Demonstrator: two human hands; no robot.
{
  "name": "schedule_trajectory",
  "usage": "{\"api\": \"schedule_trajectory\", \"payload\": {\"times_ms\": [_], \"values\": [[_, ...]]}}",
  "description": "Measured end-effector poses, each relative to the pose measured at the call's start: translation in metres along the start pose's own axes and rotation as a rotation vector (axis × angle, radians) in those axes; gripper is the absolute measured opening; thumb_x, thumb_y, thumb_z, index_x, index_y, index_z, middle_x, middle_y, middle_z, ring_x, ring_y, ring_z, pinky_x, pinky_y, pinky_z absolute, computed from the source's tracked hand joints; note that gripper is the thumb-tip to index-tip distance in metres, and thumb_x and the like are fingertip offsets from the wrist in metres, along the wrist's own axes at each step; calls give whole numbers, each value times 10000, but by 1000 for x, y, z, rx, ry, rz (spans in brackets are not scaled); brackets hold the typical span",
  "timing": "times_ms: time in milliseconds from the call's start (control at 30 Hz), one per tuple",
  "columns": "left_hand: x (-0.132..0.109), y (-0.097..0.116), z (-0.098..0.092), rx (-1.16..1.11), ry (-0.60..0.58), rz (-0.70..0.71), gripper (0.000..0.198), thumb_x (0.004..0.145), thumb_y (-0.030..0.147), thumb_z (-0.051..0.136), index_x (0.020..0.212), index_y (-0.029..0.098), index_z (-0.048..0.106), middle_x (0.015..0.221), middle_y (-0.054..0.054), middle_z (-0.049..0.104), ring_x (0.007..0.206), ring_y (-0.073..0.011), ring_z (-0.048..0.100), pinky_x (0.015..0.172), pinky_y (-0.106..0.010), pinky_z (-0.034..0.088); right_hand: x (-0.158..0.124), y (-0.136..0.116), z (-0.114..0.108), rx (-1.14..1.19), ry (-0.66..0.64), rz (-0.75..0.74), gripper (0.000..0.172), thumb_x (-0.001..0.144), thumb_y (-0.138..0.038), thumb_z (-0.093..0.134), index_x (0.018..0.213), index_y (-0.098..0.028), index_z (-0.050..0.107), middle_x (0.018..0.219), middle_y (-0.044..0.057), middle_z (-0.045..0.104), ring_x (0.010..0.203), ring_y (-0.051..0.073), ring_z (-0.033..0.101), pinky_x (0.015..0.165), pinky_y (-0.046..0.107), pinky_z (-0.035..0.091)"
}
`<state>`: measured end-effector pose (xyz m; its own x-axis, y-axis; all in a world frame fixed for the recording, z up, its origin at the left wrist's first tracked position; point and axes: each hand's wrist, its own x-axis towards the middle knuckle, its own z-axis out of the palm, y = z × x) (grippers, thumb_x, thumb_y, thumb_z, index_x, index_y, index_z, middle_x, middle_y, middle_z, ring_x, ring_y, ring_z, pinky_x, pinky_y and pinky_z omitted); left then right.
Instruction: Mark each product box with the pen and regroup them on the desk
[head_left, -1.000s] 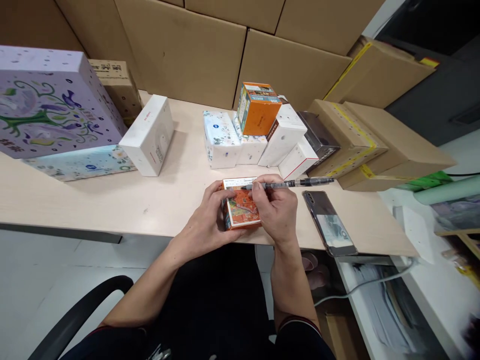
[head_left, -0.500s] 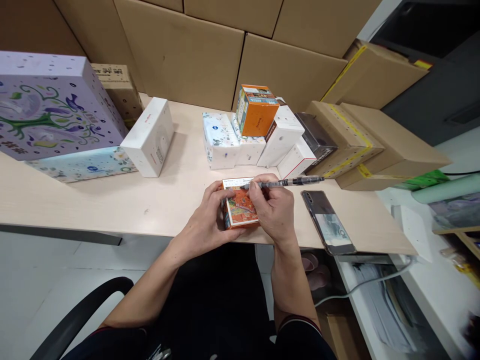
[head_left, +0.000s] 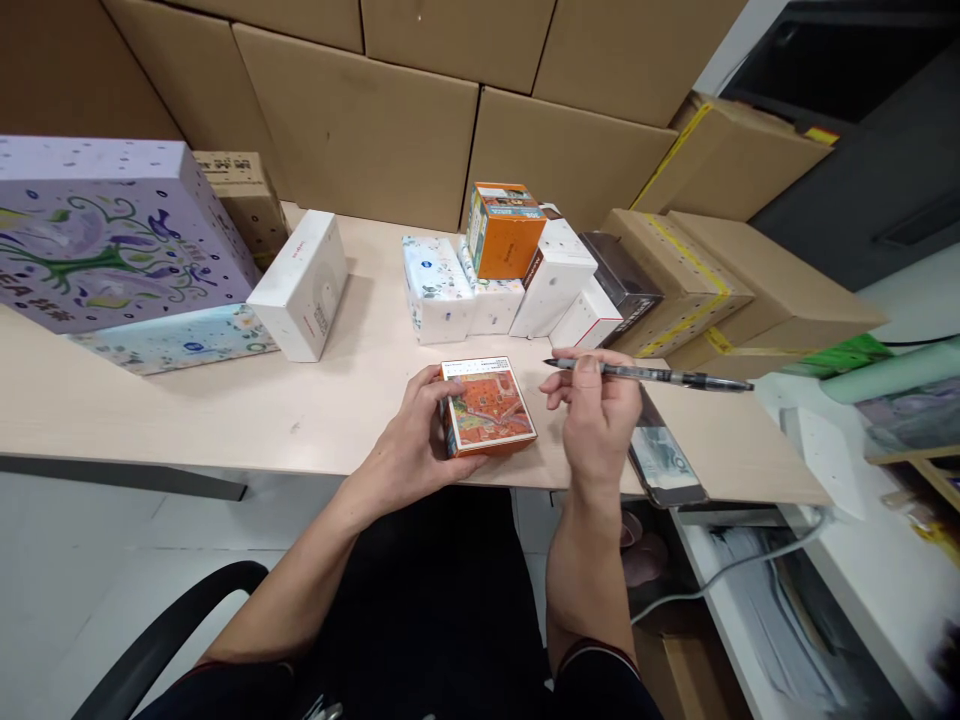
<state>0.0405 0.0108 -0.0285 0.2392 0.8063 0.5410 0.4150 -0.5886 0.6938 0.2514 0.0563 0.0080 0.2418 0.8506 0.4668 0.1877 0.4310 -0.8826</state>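
Flat on the table near its front edge lies a small orange box [head_left: 491, 408] with a colourful picture and a white strip of print on top. My left hand [head_left: 416, 425] grips its left side, thumb along the front and fingers over the upper left corner. To the right of the box, my right hand [head_left: 600, 415] is raised and holds a pen [head_left: 652, 375] between thumb and fingers. The pen lies almost level, its tip pointing left, apart from the box. Below my right hand a phone [head_left: 667, 460] with a banknote in its clear case is partly hidden.
Behind the orange box stand white floral packs [head_left: 439, 290], an orange cube-shaped box [head_left: 506, 235] on top, and white boxes [head_left: 555, 275]. A white box [head_left: 300, 285] and a large purple box [head_left: 112, 240] stand left. Cardboard cartons [head_left: 352, 130] wall the back; taped cartons [head_left: 675, 275] stand right.
My right hand has lifted the pen off the box and moved right, partly over the phone. The box top now shows fully. My left hand keeps its grip.
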Motion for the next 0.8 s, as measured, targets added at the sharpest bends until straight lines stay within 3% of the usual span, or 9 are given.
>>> {"api": "schedule_trajectory", "payload": {"times_ms": [67,167,233,333,433,567,700,800], "values": [[0,-1,-1,7,-15,-12,774,809,318,865,1414,330,382,1536,-142,406,1533,-362,402,1187,-578,470,5,7,-21,-174,-79,42,239,1013,-472,547,1017,-236,585,841,-9,684,598,118,594,572,258,445],[-1,-1,-2,18,-39,-51,792,803,303,868,1423,337,377,1554,-144,374,1546,-375,379,1187,-583,472,8,18,-46,-565,-311,74,265,958,-426,624,1108,-210,665,669,-37,622,616,170,581,630,296,407],[-2,-1,-2,19,-43,-57,788,811,294,862,1428,337,375,1556,-143,368,1547,-373,376,1189,-583,470,9,22,-51,-756,-419,75,267,934,-388,656,1120,-203,702,645,-24,630,645,200,597,650,307,377],[-1,-1,-2,13,-41,-42,786,814,294,861,1428,338,372,1550,-140,370,1538,-361,386,1191,-580,468,9,22,-44,-926,-472,82,171,932,-343,665,1006,-210,742,712,29,702,712,228,638,673,311,363],[-1,-1,-2,9,-39,-51,802,796,294,877,1422,344,379,1553,-137,370,1539,-358,386,1191,-575,467,11,21,-31,-1048,-447,121,154,942,-336,668,890,-208,735,758,74,729,723,237,641,669,317,348],[-2,-2,-2,-5,-31,-92,798,787,281,880,1419,346,397,1579,-136,363,1535,-361,404,1198,-575,456,9,24,-30,-1101,-288,103,251,971,-403,650,998,-170,739,908,143,731,752,246,621,697,339,387],[-2,-3,-1,-41,-42,-117,776,831,279,847,1449,352,384,1625,-131,333,1566,-354,372,1233,-573,417,-7,23,-69,-1074,-80,8,455,967,-531,617,1178,-140,718,1082,212,705,971,324,619,895,479,472],[-2,-4,-1,-56,-50,-132,780,848,282,830,1470,360,366,1646,-133,319,1590,-357,334,1255,-585,383,-18,15,-108,-1282,-63,187,712,928,-637,608,1430,-133,600,1355,286,630,1187,437,568,971,605,451]]}}
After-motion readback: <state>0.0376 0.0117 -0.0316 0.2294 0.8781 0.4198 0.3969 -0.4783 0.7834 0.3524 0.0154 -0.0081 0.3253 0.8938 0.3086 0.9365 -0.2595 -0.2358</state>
